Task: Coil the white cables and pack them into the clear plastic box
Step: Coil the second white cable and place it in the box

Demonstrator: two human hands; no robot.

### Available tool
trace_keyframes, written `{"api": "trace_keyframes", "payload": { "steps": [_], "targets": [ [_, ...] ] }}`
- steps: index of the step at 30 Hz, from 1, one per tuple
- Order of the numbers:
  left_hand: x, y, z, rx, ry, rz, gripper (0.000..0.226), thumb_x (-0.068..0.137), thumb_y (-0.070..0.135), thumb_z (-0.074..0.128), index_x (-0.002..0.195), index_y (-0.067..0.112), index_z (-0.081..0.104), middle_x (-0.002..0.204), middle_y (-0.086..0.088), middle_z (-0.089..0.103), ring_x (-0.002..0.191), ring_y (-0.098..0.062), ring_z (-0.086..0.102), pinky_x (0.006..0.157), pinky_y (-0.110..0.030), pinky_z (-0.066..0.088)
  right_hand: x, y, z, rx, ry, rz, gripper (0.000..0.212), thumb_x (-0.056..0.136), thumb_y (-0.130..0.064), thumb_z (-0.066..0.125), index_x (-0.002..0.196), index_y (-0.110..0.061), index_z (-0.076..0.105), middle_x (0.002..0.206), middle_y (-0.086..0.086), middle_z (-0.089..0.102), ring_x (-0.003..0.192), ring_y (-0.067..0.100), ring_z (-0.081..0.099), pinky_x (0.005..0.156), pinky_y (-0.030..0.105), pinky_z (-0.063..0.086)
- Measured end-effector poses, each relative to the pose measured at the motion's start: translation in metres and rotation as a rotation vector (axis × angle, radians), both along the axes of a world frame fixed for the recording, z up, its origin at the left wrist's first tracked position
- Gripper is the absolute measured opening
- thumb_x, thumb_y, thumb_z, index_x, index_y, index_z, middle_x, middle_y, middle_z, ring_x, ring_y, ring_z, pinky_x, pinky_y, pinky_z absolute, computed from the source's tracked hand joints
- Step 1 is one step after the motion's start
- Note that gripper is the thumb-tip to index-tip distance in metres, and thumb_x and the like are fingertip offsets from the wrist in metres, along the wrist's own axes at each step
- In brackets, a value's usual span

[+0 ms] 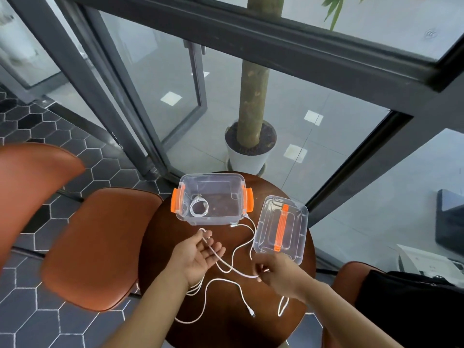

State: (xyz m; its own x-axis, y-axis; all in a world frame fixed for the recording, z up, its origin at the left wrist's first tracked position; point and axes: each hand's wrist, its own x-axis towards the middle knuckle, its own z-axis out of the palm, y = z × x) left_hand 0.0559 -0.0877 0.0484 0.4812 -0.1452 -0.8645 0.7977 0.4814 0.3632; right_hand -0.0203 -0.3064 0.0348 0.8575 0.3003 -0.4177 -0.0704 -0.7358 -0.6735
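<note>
A round, glossy dark-wood table [221,330] holds a clear plastic box [213,220] with orange latches, a neatly coiled cable [199,207] lying inside at its left. Its clear lid [266,222] lies just right. The left hand [198,257] lies palm-up, fingers relaxed, a thin loose white cable [226,262] draped across it; the right hand [276,275] pinches that cable. Smooth brown chairs [98,247], dark hexagonal floor tiles [30,320] and dark-framed glass walls surround.
</note>
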Motion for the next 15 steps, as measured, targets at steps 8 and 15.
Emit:
{"api": "trace_keyframes", "payload": {
  "steps": [8, 15],
  "targets": [
    [0.014, 0.023, 0.009, -0.021, -0.116, 0.189, 0.039, 0.105, 0.041, 0.04, 0.109, 0.011, 0.065, 0.049, 0.001, 0.041, 0.058, -0.016, 0.048, 0.074, -0.038, 0.051, 0.01, -0.004, -0.008, -0.008, -0.143, -0.03, 0.02, 0.097, -0.035, 0.058, 0.091, -0.021, 0.07, 0.08, -0.011, 0.06, 0.078, 0.004, 0.055, 0.07, 0.022, 0.044],
    [0.016, 0.018, 0.025, -0.131, -0.267, 0.116, 0.022, 0.104, 0.015, 0.045, 0.105, 0.005, 0.064, 0.066, -0.007, 0.068, 0.062, -0.021, 0.073, 0.07, -0.038, 0.064, 0.028, 0.002, -0.023, -0.24, -0.125, -0.073, 0.023, 0.099, -0.028, 0.054, 0.106, -0.018, 0.074, 0.092, -0.011, 0.066, 0.08, 0.002, 0.053, 0.073, 0.017, 0.04]
  ]
}}
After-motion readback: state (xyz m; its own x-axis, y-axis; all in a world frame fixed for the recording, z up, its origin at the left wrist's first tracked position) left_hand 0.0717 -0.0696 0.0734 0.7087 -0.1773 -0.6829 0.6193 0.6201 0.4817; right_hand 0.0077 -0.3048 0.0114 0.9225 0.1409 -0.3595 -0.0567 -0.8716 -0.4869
